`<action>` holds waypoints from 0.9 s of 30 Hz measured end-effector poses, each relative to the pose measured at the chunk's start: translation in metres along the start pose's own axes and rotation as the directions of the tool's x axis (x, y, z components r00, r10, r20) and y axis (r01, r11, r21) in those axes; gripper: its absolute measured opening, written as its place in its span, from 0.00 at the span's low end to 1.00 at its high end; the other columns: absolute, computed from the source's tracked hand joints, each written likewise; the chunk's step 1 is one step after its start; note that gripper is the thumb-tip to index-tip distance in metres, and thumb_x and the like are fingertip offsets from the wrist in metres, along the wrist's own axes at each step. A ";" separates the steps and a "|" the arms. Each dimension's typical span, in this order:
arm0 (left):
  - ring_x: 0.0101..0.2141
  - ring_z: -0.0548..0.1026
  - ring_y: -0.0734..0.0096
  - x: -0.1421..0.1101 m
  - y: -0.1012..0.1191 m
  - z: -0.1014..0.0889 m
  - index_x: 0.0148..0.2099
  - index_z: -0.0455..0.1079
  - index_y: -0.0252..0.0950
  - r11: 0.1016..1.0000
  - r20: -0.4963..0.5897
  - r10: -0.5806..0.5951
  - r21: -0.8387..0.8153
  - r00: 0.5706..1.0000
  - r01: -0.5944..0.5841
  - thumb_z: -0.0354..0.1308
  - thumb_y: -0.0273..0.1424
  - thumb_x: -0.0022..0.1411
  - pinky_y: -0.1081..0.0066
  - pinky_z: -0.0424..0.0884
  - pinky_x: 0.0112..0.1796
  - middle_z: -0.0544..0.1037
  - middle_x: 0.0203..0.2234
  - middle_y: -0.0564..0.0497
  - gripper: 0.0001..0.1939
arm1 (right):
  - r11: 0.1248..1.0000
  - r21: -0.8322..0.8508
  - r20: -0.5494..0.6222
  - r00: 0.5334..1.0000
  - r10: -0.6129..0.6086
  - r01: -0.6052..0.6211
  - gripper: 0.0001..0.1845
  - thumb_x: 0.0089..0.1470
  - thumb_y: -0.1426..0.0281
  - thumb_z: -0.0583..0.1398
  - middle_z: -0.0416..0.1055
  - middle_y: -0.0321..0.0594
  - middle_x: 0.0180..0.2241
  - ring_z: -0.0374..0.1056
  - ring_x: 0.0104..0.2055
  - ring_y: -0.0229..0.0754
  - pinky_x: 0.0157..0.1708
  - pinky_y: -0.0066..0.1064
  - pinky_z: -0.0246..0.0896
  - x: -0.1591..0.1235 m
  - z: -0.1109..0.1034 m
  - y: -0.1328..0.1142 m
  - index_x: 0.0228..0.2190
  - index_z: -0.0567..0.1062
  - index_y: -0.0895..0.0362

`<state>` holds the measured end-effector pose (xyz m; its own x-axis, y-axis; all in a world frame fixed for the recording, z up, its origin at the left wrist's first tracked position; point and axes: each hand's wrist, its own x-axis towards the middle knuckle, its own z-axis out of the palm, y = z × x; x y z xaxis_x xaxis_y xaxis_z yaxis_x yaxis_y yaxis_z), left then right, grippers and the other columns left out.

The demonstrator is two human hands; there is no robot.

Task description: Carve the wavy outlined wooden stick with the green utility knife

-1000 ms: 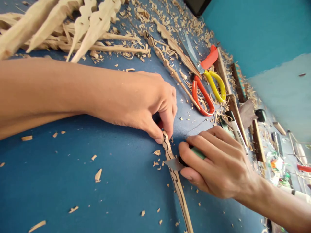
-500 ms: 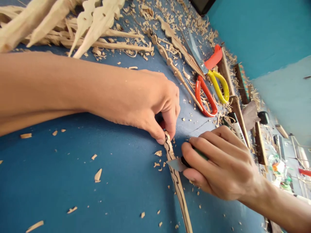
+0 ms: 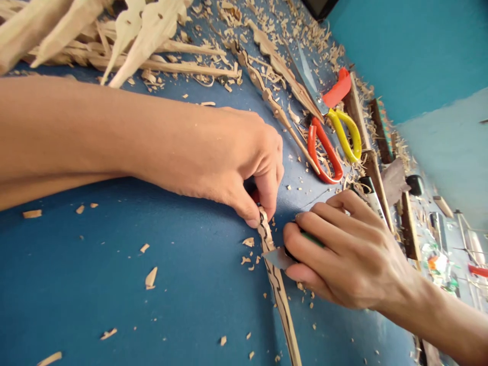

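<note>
A slim wooden stick (image 3: 280, 297) with dark wavy lines drawn along it lies on the blue tabletop (image 3: 87, 284). The thumb and forefinger of my left hand (image 3: 251, 157) pinch its upper end. My right hand (image 3: 339, 249) is closed around a knife, its dark handle with a bit of green mostly hidden by the fingers. The knife blade (image 3: 277, 258) lies across the stick, a short way below my left fingertips. Small wood chips (image 3: 248, 242) are scattered beside the stick.
Scissors (image 3: 322, 109) with red and yellow handles lie beyond my hands, near carved wooden sticks (image 3: 278, 110). Larger carved wooden pieces (image 3: 147, 35) are piled at the upper left among shavings (image 3: 236, 20). A marker (image 3: 373, 201) and wooden bars (image 3: 409, 229) lie to the right.
The knife and stick keep nearly the same places. My right hand has shifted very slightly up and left, and the view has moved a little.
</note>
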<state>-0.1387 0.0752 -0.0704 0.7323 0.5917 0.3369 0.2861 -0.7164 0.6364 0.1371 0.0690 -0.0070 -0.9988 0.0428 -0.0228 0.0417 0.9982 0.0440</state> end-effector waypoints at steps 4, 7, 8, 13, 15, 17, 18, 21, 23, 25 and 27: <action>0.39 0.80 0.72 0.001 0.002 -0.001 0.38 0.87 0.61 1.000 0.018 0.001 -0.017 1.000 -0.001 0.77 0.37 0.63 0.60 0.56 0.40 0.86 0.32 0.72 0.07 | 0.999 -0.048 -0.013 1.000 0.004 -0.004 0.30 0.82 0.57 0.43 0.66 0.38 0.27 0.54 0.30 0.48 0.34 0.43 0.48 0.001 0.002 -0.001 0.35 0.76 0.54; 0.39 0.79 0.71 0.001 0.006 -0.002 0.37 0.87 0.59 1.000 0.015 -0.005 -0.019 1.000 0.005 0.78 0.36 0.62 0.61 0.56 0.40 0.85 0.30 0.70 0.07 | 0.997 -0.072 -0.020 0.999 0.025 -0.026 0.30 0.82 0.55 0.43 0.65 0.38 0.27 0.55 0.31 0.49 0.35 0.42 0.48 0.001 0.004 -0.003 0.37 0.75 0.54; 0.40 0.79 0.71 0.001 0.007 -0.002 0.37 0.87 0.59 1.000 0.014 -0.013 -0.015 1.000 0.013 0.78 0.35 0.62 0.62 0.57 0.40 0.85 0.31 0.70 0.08 | 0.996 -0.084 -0.020 0.999 0.037 -0.038 0.30 0.82 0.55 0.42 0.65 0.39 0.27 0.55 0.31 0.49 0.35 0.42 0.49 0.001 0.005 -0.004 0.37 0.75 0.54; 0.45 0.80 0.72 -0.001 0.017 -0.007 0.39 0.87 0.57 0.998 0.031 -0.063 0.006 0.998 0.063 0.80 0.34 0.62 0.65 0.59 0.44 0.86 0.33 0.68 0.09 | 0.981 -0.160 -0.017 0.994 0.104 -0.105 0.31 0.82 0.54 0.41 0.67 0.40 0.29 0.57 0.32 0.50 0.37 0.41 0.51 0.001 0.004 -0.010 0.38 0.76 0.53; 0.46 0.80 0.71 -0.001 0.021 -0.010 0.39 0.87 0.56 0.997 0.053 -0.078 0.008 0.996 0.078 0.79 0.34 0.64 0.66 0.61 0.46 0.86 0.33 0.67 0.07 | 0.978 -0.173 -0.005 0.993 0.114 -0.113 0.32 0.82 0.54 0.41 0.67 0.40 0.29 0.58 0.33 0.50 0.38 0.41 0.50 0.000 0.005 -0.014 0.38 0.76 0.53; 0.47 0.80 0.72 0.000 0.022 -0.011 0.41 0.88 0.56 0.995 0.074 -0.096 0.012 0.993 0.096 0.78 0.33 0.65 0.66 0.61 0.49 0.86 0.34 0.67 0.07 | 0.974 -0.176 0.004 0.989 0.148 -0.145 0.31 0.82 0.54 0.41 0.68 0.40 0.31 0.59 0.34 0.51 0.40 0.42 0.51 0.000 0.005 -0.018 0.38 0.76 0.53; 0.47 0.80 0.72 0.000 0.023 -0.012 0.41 0.88 0.56 0.995 0.082 -0.101 0.013 0.991 0.100 0.78 0.33 0.66 0.66 0.61 0.50 0.86 0.34 0.67 0.08 | 0.969 -0.177 0.001 0.985 0.175 -0.172 0.31 0.82 0.54 0.41 0.68 0.41 0.31 0.60 0.35 0.51 0.42 0.42 0.52 -0.001 0.005 -0.020 0.39 0.76 0.53; 0.45 0.81 0.72 0.000 0.020 -0.013 0.43 0.88 0.58 0.993 0.093 -0.114 0.011 0.989 0.113 0.78 0.34 0.66 0.66 0.60 0.51 0.86 0.35 0.66 0.09 | 0.961 -0.142 0.014 0.970 0.243 -0.238 0.29 0.81 0.52 0.43 0.70 0.42 0.34 0.61 0.37 0.53 0.44 0.44 0.53 -0.001 0.007 -0.025 0.41 0.77 0.53; 0.44 0.81 0.72 0.000 0.018 -0.013 0.44 0.88 0.59 0.994 0.083 -0.110 0.010 0.990 0.110 0.78 0.35 0.65 0.65 0.60 0.51 0.87 0.37 0.67 0.08 | 0.962 -0.109 0.028 0.966 0.257 -0.252 0.29 0.81 0.52 0.43 0.71 0.43 0.35 0.61 0.38 0.53 0.44 0.44 0.54 -0.002 0.009 -0.025 0.43 0.78 0.53; 0.46 0.80 0.72 -0.001 0.017 -0.013 0.44 0.88 0.58 0.997 0.072 -0.081 0.008 0.994 0.080 0.77 0.35 0.66 0.67 0.61 0.52 0.87 0.37 0.68 0.08 | 0.968 -0.089 0.017 0.972 0.236 -0.233 0.30 0.81 0.53 0.43 0.72 0.44 0.35 0.62 0.37 0.52 0.44 0.44 0.56 -0.003 0.009 -0.021 0.43 0.78 0.54; 0.48 0.79 0.73 -0.001 0.018 -0.014 0.44 0.88 0.56 0.999 0.075 -0.043 0.004 0.996 0.042 0.76 0.34 0.68 0.69 0.62 0.53 0.87 0.35 0.68 0.07 | 0.984 -0.069 -0.062 0.985 0.161 -0.165 0.31 0.82 0.55 0.42 0.73 0.43 0.33 0.63 0.35 0.49 0.42 0.43 0.57 -0.005 0.008 -0.014 0.40 0.78 0.55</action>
<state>-0.1428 0.0671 -0.0500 0.7640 0.5922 0.2562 0.3192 -0.6919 0.6475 0.1419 0.0554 -0.0154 -0.9787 0.1998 0.0465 0.2040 0.9720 0.1163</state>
